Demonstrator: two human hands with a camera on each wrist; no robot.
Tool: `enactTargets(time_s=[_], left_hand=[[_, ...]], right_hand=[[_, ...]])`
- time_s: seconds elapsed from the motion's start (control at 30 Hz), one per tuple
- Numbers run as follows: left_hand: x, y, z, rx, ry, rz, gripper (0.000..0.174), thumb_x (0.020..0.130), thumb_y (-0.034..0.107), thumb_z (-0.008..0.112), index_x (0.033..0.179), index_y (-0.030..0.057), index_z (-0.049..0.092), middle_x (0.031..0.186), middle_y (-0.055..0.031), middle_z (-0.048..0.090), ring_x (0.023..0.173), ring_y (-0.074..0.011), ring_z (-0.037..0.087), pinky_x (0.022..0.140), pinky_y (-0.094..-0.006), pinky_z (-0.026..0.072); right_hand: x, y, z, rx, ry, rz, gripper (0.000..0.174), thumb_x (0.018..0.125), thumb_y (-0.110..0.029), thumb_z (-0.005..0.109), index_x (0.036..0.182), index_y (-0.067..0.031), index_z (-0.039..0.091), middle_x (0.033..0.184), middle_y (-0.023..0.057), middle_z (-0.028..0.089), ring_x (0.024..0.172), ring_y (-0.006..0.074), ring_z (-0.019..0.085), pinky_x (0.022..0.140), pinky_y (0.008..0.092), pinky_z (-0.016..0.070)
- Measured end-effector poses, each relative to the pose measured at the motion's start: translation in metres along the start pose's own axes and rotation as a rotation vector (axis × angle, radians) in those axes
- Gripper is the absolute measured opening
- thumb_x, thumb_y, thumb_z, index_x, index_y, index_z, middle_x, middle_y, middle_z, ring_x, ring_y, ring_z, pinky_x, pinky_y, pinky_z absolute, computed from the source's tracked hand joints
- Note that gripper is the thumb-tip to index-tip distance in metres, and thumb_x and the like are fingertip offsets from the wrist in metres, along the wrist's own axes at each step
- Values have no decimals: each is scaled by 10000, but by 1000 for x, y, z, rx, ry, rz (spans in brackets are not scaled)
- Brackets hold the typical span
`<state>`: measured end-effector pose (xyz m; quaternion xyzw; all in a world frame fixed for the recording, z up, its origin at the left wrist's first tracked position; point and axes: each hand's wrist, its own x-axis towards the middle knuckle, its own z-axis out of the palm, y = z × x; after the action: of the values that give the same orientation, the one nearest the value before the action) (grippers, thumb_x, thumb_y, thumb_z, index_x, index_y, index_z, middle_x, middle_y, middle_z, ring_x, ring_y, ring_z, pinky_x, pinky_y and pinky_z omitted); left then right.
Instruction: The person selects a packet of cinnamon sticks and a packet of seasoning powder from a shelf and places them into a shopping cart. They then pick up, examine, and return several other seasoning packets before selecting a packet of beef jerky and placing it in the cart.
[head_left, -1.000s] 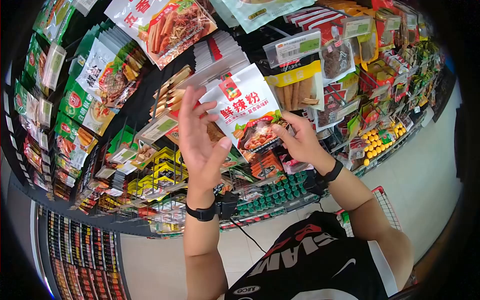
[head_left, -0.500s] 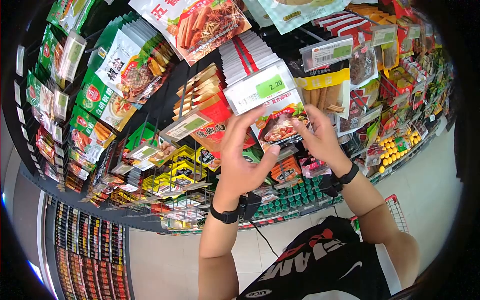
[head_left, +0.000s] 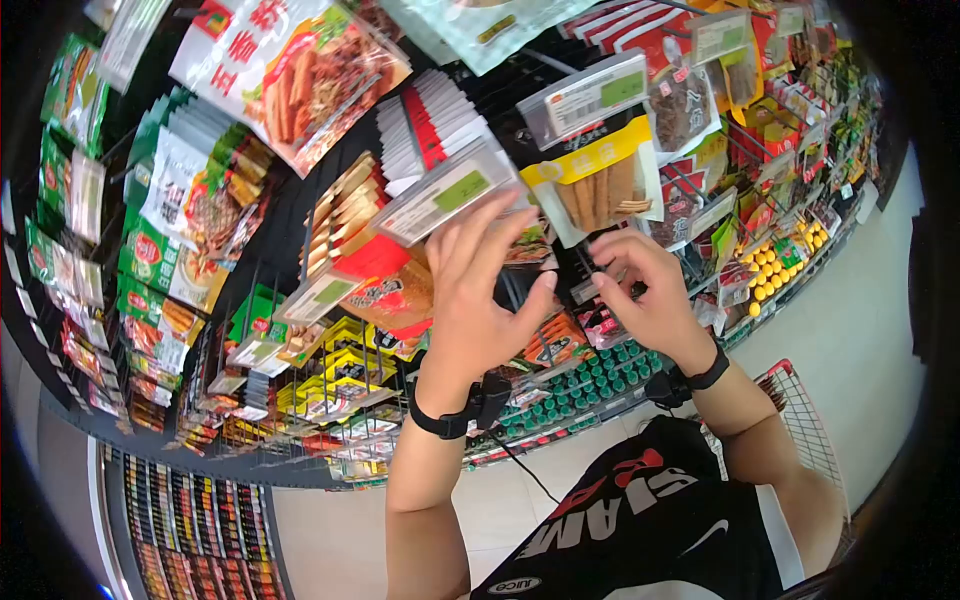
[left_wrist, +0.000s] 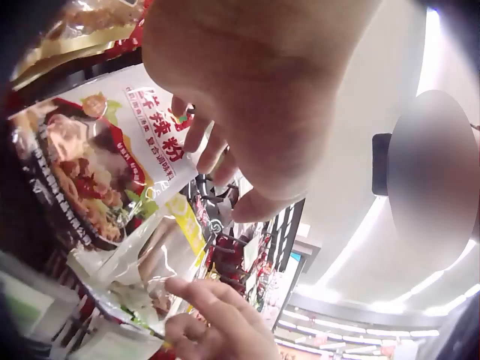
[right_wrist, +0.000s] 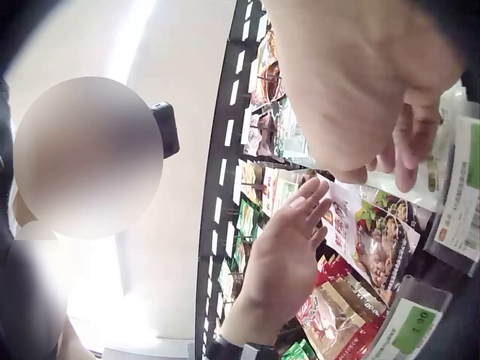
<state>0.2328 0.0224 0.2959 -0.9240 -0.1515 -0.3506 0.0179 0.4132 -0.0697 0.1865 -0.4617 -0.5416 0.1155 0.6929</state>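
Observation:
A white seasoning powder packet [left_wrist: 90, 157] with a picture of cooked food hangs in the rack, mostly behind my left hand [head_left: 480, 290] in the head view. That hand's fingers are spread, with the fingertips at the lower edge of a price tag holder [head_left: 450, 195]. To the right, my right hand [head_left: 645, 290] has loosely bent fingers and holds nothing. It is just below a cinnamon stick packet [head_left: 595, 185] with a yellow band. In the right wrist view, the powder packet [right_wrist: 375, 236] is beside the left hand's fingertips.
A red chilli packet [head_left: 395, 290] hangs left of the left hand. A large five-spice packet [head_left: 295, 80] is higher up. Yellow packets [head_left: 340, 365] and green-capped bottles [head_left: 590, 385] fill lower rows. A shopping cart [head_left: 800, 420] stands at the right.
The powder packet was in my right hand's pinch, in front of the tag, then lower beneath it. My right hand has let go and moved off rightward; my left hand has come to the tag.

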Motion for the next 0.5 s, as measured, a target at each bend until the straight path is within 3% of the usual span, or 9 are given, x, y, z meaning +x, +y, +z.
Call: enactTargets(time_s=[0.13,0.2,0.43,0.5], left_hand=[[6,-11,17,142,-38,-56,631,758,182,771,1352,68,589,1462,-129,542,1379,-336,456,1148,-476,273],[8,-12,24,212,-74,-89,684,774,222,765,1398,53,541,1509,-126,493,1427,-333,394,1172,-477,229],[16,-19,47,334,-28,-136,815,776,266,771,1484,36,438,1557,-154,429,1422,-356,384,1175,-526,186],[17,-20,54,360,-77,-155,812,813,275,742,1493,-3,398,1587,-221,345,1481,-388,291,1195,-554,139]], right_hand=[[-19,12,-29,55,-127,-33,70,855,-2,703,844,-6,634,837,64,663,630,121,606,533,247,454],[-29,19,-43,16,-164,-17,79,860,-28,709,831,-14,637,800,59,656,620,127,601,539,260,457],[-72,56,-90,-11,-136,143,125,891,-112,716,830,-31,645,711,44,631,593,133,581,555,279,450],[-85,65,-102,-26,-92,185,125,894,-114,713,832,-31,644,712,36,628,597,130,577,557,281,450]])
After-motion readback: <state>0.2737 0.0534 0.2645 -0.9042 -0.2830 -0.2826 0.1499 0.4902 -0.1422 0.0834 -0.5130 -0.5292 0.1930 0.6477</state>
